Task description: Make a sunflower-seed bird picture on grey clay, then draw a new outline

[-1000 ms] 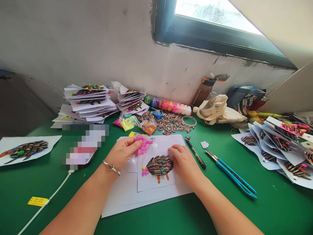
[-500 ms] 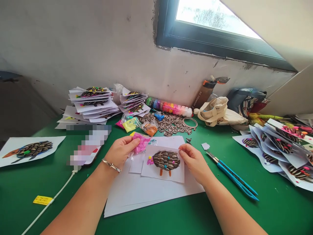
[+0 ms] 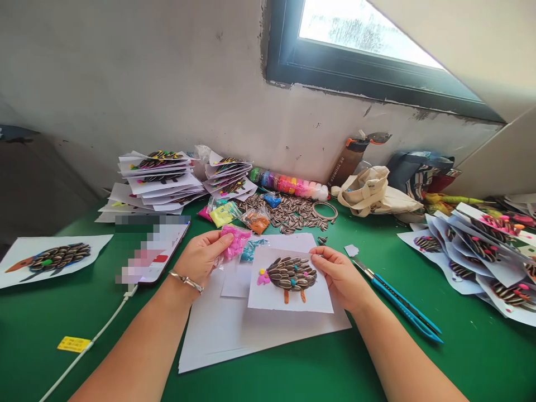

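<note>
Between the thumb and fingers of my left hand [image 3: 205,252] is a clear packet of pink clay [image 3: 235,242]. My right hand [image 3: 341,274] pinches the right edge of a white picture card [image 3: 259,296], which is lifted and slightly tilted. On the card is an animal made of sunflower seeds [image 3: 292,274], with a pink and yellow face, small coloured dots and two orange-brown legs. Under it lie larger white paper sheets [image 3: 226,335]. A packet of teal clay [image 3: 252,249] shows just behind the card, beside the pink one.
Yellow [image 3: 224,213] and orange [image 3: 256,219] clay packets lie near loose sunflower seeds [image 3: 293,209]. Blue tweezers [image 3: 404,307] are at right. Stacked seed pictures stand left [image 3: 161,181] and right [image 3: 481,251]. A phone [image 3: 163,254] with a white cable [image 3: 106,324] lies left.
My right hand has taken hold of the card's right edge, lifted it off the sheets and drawn it to the right. My left hand keeps the pink packet, and the teal packet has come into view.
</note>
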Demonstrator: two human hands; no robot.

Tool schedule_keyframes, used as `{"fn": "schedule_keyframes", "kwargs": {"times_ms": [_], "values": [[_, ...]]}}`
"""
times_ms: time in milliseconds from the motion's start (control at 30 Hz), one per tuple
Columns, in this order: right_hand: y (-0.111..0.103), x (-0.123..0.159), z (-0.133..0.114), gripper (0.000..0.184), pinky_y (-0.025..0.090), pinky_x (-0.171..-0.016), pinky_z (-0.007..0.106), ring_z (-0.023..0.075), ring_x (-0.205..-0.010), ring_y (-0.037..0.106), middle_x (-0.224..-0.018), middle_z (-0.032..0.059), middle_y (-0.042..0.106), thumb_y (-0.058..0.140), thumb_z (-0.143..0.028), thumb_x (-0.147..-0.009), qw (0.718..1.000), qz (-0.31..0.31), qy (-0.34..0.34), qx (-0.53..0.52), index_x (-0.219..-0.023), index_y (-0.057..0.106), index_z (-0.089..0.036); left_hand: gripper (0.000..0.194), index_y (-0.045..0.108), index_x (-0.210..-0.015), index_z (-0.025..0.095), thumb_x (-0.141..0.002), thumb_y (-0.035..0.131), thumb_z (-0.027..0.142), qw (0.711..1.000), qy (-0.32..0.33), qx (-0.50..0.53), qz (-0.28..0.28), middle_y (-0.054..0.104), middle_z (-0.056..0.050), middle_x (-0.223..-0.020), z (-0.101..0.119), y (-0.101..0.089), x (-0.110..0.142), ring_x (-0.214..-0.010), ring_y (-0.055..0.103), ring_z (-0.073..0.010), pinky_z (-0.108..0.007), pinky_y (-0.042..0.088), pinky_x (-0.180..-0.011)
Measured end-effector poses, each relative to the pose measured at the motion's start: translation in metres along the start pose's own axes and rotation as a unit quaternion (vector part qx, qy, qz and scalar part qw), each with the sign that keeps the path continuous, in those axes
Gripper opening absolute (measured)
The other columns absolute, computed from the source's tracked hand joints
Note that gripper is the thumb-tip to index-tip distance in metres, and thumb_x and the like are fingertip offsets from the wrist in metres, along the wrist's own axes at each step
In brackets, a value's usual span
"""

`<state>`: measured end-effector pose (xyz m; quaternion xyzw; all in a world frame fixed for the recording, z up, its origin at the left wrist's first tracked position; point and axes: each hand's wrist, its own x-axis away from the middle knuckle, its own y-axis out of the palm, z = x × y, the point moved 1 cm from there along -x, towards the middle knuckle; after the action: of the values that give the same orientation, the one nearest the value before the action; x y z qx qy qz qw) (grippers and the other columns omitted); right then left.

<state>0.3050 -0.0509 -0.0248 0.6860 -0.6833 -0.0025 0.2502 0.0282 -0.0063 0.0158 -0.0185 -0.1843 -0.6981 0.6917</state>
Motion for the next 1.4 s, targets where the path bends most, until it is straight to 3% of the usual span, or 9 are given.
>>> {"fn": "schedule_keyframes", "kwargs": {"times_ms": [400,533,767,933,1267,1400], "values": [[-0.001,-0.001,-0.002,0.032,0.05,-0.065,0.03,0.0183,-0.068,0.066,-0.077,0.0018,0.071,0.08,-0.033,-0.066,0.999,-0.004,0.019,-0.051,-0.089,0.062,-0.02,0.031,0.071,-0.072,0.013,-0.056,0.084,0.036,1.0,0.006,-0.003,0.009,0.065,-0.001,-0.062,-0.001,0.001,-0.001,-0.052,0.054,-0.0095,-0.019,0.041,-0.049],[-0.002,-0.001,-0.001,0.031,0.05,-0.067,0.031,0.0189,-0.068,0.067,-0.076,0.0012,0.071,0.08,-0.034,-0.067,0.998,-0.012,0.018,-0.06,-0.089,0.062,-0.02,0.033,0.072,-0.077,0.012,-0.058,0.082,0.037,1.0,-0.006,-0.012,-0.001,0.067,-0.004,-0.065,-0.006,-0.001,-0.004,-0.054,0.056,-0.0113,-0.021,0.043,-0.05],[0.0,0.001,-0.003,0.028,0.05,-0.068,0.034,0.0213,-0.071,0.068,-0.079,0.0031,0.071,0.077,-0.035,-0.071,0.997,-0.03,0.017,-0.067,-0.089,0.062,-0.02,0.031,0.068,-0.062,0.013,-0.059,0.083,0.04,0.999,0.001,-0.028,-0.02,0.061,-0.001,-0.054,-0.02,-0.002,-0.011,-0.049,0.049,-0.0087,-0.02,0.037,-0.048],[0.002,0.002,-0.005,0.024,0.051,-0.069,0.033,0.0211,-0.073,0.068,-0.08,0.0037,0.072,0.077,-0.035,-0.072,0.995,-0.042,0.019,-0.084,-0.086,0.064,-0.02,0.036,0.07,-0.065,0.012,-0.055,0.084,0.043,0.999,0.006,-0.027,-0.029,0.062,-0.002,-0.057,-0.024,-0.003,-0.012,-0.051,0.051,-0.0096,-0.021,0.039,-0.051],[0.001,-0.001,-0.003,0.033,0.054,-0.066,0.033,0.0246,-0.076,0.071,-0.084,0.0074,0.074,0.079,-0.034,-0.069,0.994,0.004,0.008,-0.107,-0.092,0.063,-0.017,0.043,0.069,-0.067,0.012,-0.05,0.084,0.048,1.0,0.009,-0.011,-0.02,0.063,-0.002,-0.057,-0.029,-0.009,-0.017,-0.051,0.052,-0.0105,-0.022,0.039,-0.051],[0.01,-0.014,-0.014,0.036,0.055,-0.062,0.036,0.0275,-0.071,0.071,-0.081,0.0085,0.074,0.081,-0.034,-0.065,0.996,0.023,0.005,-0.082,-0.091,0.062,-0.016,0.045,0.067,-0.059,0.011,-0.047,0.084,0.051,1.0,0.017,0.003,-0.017,0.059,-0.001,-0.05,-0.031,-0.011,-0.02,-0.045,0.047,-0.0089,-0.022,0.034,-0.046]]}}
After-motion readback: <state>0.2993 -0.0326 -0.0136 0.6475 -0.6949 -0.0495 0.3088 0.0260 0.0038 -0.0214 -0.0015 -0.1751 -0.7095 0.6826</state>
